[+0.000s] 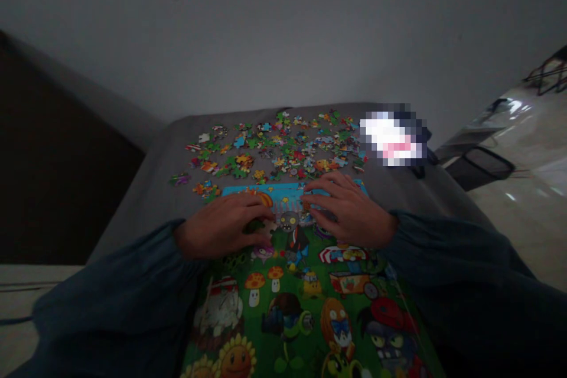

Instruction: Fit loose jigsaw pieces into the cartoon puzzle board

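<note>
Overall, the work area is a grey cloth-covered surface (146, 201) set against a plain wall (283, 29), with glossy flooring (514, 236) beyond its edge at 3 o'clock (12 o'clock is straight ahead of the hands). A large cartoon-printed jigsaw puzzle (301, 301) lies under both hands and runs toward the wearer, past the bottom of the view. Its far end is a blue band (283, 192), and the hands rest along this end.

Loose jigsaw pieces (274, 150) lie scattered flat at 12 o'clock, just beyond the blue band. Open cloth remains to their left and in a narrow strip behind them. A pixelated patch (392, 139) sits at 1 o'clock, just beside the pile.

The left hand (221, 227) lies on the puzzle's far end, fingers curved and together, with the fingertips (261, 215) down among pieces near the gap at the blue band. The light is poor, so it cannot be confirmed whether they pinch a piece. The right hand (352, 209) is open, fingers spread and resting on the blue band, with its fingertips (316, 189) just beside an orange-brown piece (305, 204). Dark teal sleeves (465, 271) cover both forearms.
</note>
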`<state>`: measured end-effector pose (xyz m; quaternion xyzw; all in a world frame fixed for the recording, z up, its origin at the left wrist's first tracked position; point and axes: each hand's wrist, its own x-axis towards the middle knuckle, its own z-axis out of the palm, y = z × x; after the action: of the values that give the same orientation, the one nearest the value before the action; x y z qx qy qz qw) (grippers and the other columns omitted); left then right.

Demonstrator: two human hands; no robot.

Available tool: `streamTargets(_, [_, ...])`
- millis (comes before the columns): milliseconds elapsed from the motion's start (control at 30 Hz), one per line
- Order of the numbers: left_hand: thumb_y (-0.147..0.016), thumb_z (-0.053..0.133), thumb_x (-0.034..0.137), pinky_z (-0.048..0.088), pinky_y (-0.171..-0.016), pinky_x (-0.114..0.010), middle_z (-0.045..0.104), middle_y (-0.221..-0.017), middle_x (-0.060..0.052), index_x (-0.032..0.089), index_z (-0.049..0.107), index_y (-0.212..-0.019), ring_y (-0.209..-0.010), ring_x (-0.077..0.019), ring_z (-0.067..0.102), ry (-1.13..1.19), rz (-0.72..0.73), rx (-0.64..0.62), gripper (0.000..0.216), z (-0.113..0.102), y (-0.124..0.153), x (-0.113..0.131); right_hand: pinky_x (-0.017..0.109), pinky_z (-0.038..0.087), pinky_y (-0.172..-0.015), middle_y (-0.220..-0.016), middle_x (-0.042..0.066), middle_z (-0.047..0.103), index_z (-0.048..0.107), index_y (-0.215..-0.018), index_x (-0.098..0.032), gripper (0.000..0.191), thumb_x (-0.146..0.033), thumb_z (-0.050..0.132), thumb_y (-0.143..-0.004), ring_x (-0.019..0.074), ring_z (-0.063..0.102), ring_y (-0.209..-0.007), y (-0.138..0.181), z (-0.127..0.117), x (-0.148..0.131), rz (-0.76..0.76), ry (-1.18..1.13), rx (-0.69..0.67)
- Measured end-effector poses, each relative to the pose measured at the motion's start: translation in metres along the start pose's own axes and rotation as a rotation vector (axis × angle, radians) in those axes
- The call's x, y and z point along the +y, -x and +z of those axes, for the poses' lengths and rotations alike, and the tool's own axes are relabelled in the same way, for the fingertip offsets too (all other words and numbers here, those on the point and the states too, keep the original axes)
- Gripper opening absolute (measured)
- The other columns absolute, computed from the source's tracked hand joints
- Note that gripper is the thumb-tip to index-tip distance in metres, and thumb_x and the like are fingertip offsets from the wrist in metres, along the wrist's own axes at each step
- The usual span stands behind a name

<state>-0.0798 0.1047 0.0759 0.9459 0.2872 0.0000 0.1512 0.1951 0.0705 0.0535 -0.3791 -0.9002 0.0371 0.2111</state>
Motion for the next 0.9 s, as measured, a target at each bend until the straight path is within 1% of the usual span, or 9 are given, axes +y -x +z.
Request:
streamTargets(67, [-0.089,0.068,0.036,0.047,-0.080,-0.029,0.070,-0.105,-0.001,0.024,0.069,-0.111,-0.095,-0.0199,0.065,-0.017,-0.004,0.010,0.025,0.0015,-0.0009,-0.0001,0.048,0.043,-0.095,-0.120,0.010,0.065,0.069,-0.114,-0.017,0.026,-0.021,0.052,-0.095,0.0283,0.048,-0.112,-0.0001,-0.0003,-0.0003,0.004,-0.005,-0.011])
streamTargets(167, [-0.095,0.059,0.034,0.046,-0.078,-0.031,0.071,-0.099,-0.003,0.022,0.071,-0.107,-0.088,-0.0200,0.065,-0.093,0.018,0.071,0.021,0.0034,-0.0015,-0.0001,0.048,0.043,-0.095,-0.120,0.010,0.065,0.069,-0.114,-0.017,0.026,-0.021,0.051,-0.095,0.0282,0.048,-0.112,-0.0002,-0.0006,-0.0004,0.004,-0.008,-0.018])
streamTargets(267, [-0.099,0.051,0.033,0.046,-0.077,-0.032,0.071,-0.091,-0.003,0.021,0.073,-0.099,-0.084,-0.0200,0.065,-0.160,0.043,0.109,0.025,0.0030,-0.0006,-0.0003,0.047,0.043,-0.094,-0.121,0.010,0.065,0.069,-0.114,-0.017,0.026,-0.022,0.051,-0.095,0.0279,0.048,-0.112,-0.0001,-0.0004,-0.0002,-0.001,-0.005,-0.021])
streamTargets(400, [-0.090,0.064,0.045,0.047,-0.080,-0.031,0.071,-0.100,-0.003,0.023,0.071,-0.108,-0.092,-0.0211,0.065,-0.104,0.066,0.071,0.029,0.0004,0.0013,-0.0014,0.048,0.043,-0.094,-0.120,0.010,0.065,0.068,-0.115,-0.017,0.027,-0.022,0.051,-0.095,0.0280,0.048,-0.112,0.0006,0.0005,0.0005,-0.010,-0.010,-0.017])
streamTargets(500, [-0.089,0.066,0.041,0.048,-0.082,-0.032,0.071,-0.104,-0.003,0.023,0.071,-0.109,-0.094,-0.0216,0.066,-0.099,0.072,0.067,0.027,0.0005,0.0014,-0.0012,0.048,0.044,-0.094,-0.121,0.010,0.064,0.068,-0.115,-0.018,0.026,-0.022,0.051,-0.095,0.0281,0.048,-0.113,0.0011,0.0011,0.0008,-0.012,-0.012,-0.020])
streamTargets(567, [-0.092,0.062,0.039,0.048,-0.081,-0.033,0.071,-0.101,-0.003,0.023,0.072,-0.107,-0.091,-0.0214,0.066,-0.121,0.065,0.081,0.024,0.0017,0.0011,0.0004,0.049,0.044,-0.094,-0.121,0.010,0.064,0.068,-0.114,-0.018,0.026,-0.022,0.052,-0.095,0.0281,0.048,-0.114,0.0011,0.0011,0.0008,-0.012,-0.015,-0.018])
streamTargets(700, [-0.097,0.052,0.041,0.049,-0.079,-0.035,0.071,-0.095,-0.004,0.022,0.073,-0.101,-0.087,-0.0218,0.066,-0.174,0.039,0.115,0.028,0.0034,-0.0001,0.0055,0.049,0.044,-0.094,-0.120,0.011,0.064,0.069,-0.113,-0.017,0.025,-0.021,0.052,-0.095,0.0278,0.048,-0.113,0.0006,0.0006,0.0006,-0.017,-0.024,-0.006])
streamTargets(833, [-0.103,0.038,0.031,0.049,-0.081,-0.034,0.071,-0.094,-0.005,0.018,0.072,-0.091,-0.087,-0.0198,0.064,-0.151,0.023,0.127,0.038,0.0052,-0.0040,0.0055,0.048,0.043,-0.095,-0.120,0.010,0.064,0.068,-0.114,-0.018,0.025,-0.021,0.054,-0.094,0.0275,0.049,-0.113,0.0005,0.0008,0.0008,-0.018,-0.019,-0.012])
streamTargets(900, [-0.103,0.036,0.032,0.050,-0.082,-0.034,0.070,-0.096,-0.006,0.017,0.071,-0.095,-0.089,-0.0205,0.063,-0.150,-0.005,0.157,0.039,0.0068,-0.0058,0.0013,0.048,0.043,-0.096,-0.121,0.009,0.064,0.068,-0.113,-0.019,0.025,-0.021,0.054,-0.093,0.0274,0.048,-0.114,0.0007,0.0010,0.0009,-0.017,-0.015,-0.015])
